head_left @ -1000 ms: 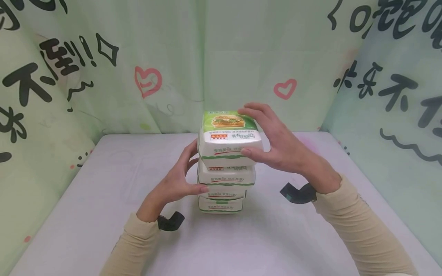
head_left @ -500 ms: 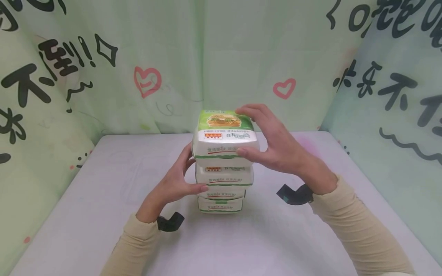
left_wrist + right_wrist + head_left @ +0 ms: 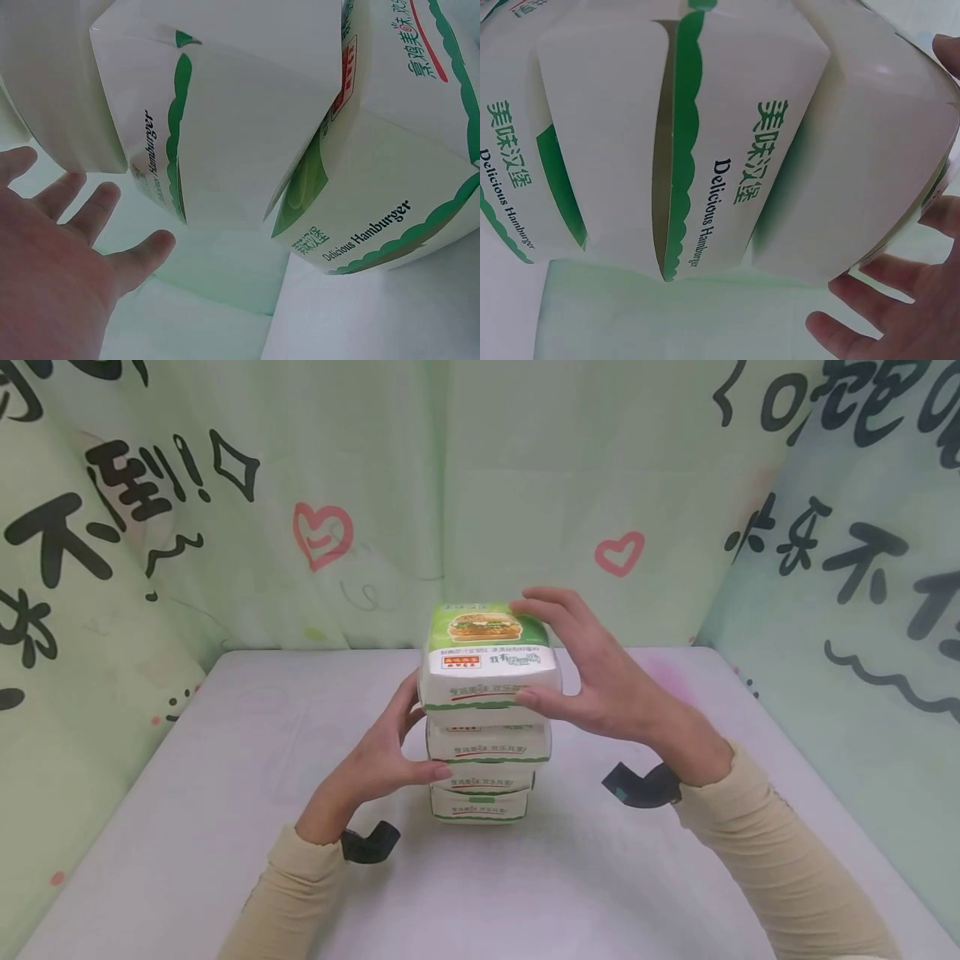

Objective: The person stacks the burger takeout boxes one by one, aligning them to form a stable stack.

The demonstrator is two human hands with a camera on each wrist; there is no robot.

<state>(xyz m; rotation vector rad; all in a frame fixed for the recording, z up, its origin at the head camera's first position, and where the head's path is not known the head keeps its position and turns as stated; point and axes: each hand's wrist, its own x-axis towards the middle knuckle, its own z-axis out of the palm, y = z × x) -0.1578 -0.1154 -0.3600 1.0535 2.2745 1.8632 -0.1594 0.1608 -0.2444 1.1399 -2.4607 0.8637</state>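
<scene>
Several white-and-green hamburger boxes stand in one stack mid-table in the head view. My right hand (image 3: 607, 677) grips the top hamburger box (image 3: 487, 668) at its right side, thumb on the front and fingertips at the upper right edge. Beneath it is another box (image 3: 487, 743), overlapped by the top one; a lower box (image 3: 480, 810) meets the table. Along the stack's left side, my left hand (image 3: 375, 756) has its thumb at the front, the other fingers partly hidden behind. The left wrist view shows its fingers (image 3: 142, 259) spread and mostly straight beside the boxes.
The stack rests on a white-covered table (image 3: 187, 827). A pale green curtain (image 3: 525, 468) with dark lettering and red hearts encloses the back and sides. Each wrist carries a black strap piece, the right one (image 3: 641, 783) standing out over the table.
The top box and my right hand have shifted slightly left over the lower boxes, mostly in the first half second. My left hand has stayed nearly still.
</scene>
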